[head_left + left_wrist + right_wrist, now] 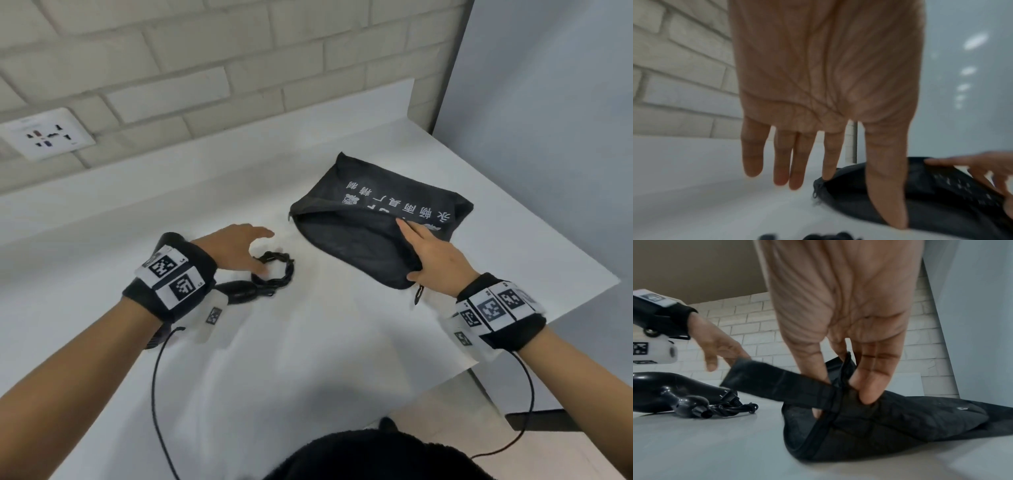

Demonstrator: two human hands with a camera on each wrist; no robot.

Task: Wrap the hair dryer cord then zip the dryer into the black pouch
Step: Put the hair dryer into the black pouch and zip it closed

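Observation:
The black hair dryer [239, 291] lies on the white counter [308, 359], mostly hidden under my left wrist. Its cord [275, 270] sits coiled in a tight loop beside it. My left hand [255, 251] hovers just above the coil with straight, spread fingers and holds nothing. The black pouch [394, 202] with white lettering lies to the right, its zipper mouth gaping toward me. My right hand [416, 248] pinches the upper lip of that mouth; in the right wrist view the thumb and fingers [869, 378] clamp the zipper edge of the pouch [900, 418] and hold it lifted.
A brick wall with a white socket plate [48, 135] runs along the back. A grey panel [548, 137] bounds the right side. The counter's right edge [548, 329] drops off close behind my right wrist. Thin cables hang from both wristbands.

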